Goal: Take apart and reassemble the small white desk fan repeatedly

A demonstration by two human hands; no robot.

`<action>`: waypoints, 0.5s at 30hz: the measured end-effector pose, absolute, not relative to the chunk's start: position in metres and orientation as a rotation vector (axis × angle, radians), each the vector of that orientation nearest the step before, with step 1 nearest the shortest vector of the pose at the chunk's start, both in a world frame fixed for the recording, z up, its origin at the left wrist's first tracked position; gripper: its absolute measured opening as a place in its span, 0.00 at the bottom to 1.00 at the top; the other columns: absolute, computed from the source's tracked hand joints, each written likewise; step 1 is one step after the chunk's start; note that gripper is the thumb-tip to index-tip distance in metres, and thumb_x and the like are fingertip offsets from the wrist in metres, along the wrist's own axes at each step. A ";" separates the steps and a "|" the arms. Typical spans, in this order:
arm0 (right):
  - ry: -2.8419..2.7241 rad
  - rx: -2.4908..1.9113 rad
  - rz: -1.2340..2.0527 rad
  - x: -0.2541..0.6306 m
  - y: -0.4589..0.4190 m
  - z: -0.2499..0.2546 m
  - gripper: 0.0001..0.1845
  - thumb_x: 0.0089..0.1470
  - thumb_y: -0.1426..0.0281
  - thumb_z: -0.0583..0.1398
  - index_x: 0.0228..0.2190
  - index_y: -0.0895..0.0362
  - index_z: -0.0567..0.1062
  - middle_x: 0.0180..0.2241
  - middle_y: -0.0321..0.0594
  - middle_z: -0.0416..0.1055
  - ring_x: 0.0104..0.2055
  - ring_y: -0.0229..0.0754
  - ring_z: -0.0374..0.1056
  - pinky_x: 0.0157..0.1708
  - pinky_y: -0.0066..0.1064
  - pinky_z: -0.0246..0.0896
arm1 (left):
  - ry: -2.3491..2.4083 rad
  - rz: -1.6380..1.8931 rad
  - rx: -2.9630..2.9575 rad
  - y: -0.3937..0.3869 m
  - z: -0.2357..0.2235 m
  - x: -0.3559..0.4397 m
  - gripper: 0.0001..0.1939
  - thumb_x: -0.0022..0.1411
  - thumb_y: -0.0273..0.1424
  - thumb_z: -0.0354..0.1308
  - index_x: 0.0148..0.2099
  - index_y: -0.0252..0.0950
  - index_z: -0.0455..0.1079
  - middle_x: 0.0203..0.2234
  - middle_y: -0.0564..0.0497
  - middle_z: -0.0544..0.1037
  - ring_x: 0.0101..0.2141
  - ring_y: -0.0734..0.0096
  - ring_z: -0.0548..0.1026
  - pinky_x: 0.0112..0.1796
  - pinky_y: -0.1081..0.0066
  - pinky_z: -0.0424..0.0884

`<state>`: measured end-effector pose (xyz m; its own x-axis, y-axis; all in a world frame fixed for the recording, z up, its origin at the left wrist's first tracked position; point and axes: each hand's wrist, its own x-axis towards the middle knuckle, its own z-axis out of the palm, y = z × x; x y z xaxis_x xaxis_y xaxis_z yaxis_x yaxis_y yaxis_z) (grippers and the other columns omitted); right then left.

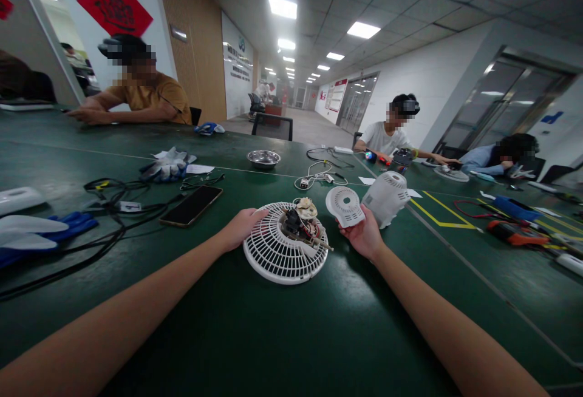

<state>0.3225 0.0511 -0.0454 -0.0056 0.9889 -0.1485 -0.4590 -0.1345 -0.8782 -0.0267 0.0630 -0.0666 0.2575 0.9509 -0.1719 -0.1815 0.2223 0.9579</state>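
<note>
A round white fan grille (268,257) lies on the green table in front of me, and a motor (300,224) with wires and a shaft sits on it. My left hand (241,227) grips the grille's left rim, its fingertips partly hidden. In my right hand (364,236) is a white vented motor cover (345,206), held by its lower edge just right of the grille. Right behind that hand stands a larger white slotted housing (387,196); whether the hand touches it I cannot tell.
On the left lie a phone (192,206), black cables (113,218) and work gloves (167,164). A metal bowl (263,159) and a white cable (314,177) are beyond the grille. To the right is a red-black meter (517,233). Other people sit around the table.
</note>
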 end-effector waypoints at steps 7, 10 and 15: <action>-0.756 -0.970 1.484 0.323 0.052 -0.045 0.23 0.63 0.53 0.47 0.42 0.52 0.74 0.30 0.40 0.79 0.26 0.42 0.73 0.24 0.31 0.66 | 0.973 0.985 1.024 0.063 -0.067 -0.026 0.12 0.63 0.36 0.63 0.41 0.30 0.74 0.31 0.44 0.81 0.30 0.66 0.80 0.31 0.68 0.76; -0.759 -0.963 1.482 0.323 0.052 -0.046 0.22 0.63 0.53 0.48 0.42 0.52 0.74 0.30 0.40 0.79 0.26 0.43 0.73 0.24 0.31 0.66 | 0.968 0.991 1.017 0.063 -0.066 -0.025 0.12 0.62 0.35 0.63 0.41 0.30 0.74 0.31 0.44 0.82 0.29 0.66 0.80 0.30 0.69 0.76; -0.776 -0.947 1.479 0.323 0.051 -0.046 0.22 0.63 0.54 0.48 0.43 0.52 0.74 0.31 0.40 0.79 0.27 0.43 0.73 0.24 0.32 0.67 | 0.973 0.979 1.018 0.063 -0.067 -0.027 0.11 0.63 0.35 0.63 0.42 0.31 0.74 0.31 0.45 0.82 0.30 0.65 0.81 0.31 0.69 0.77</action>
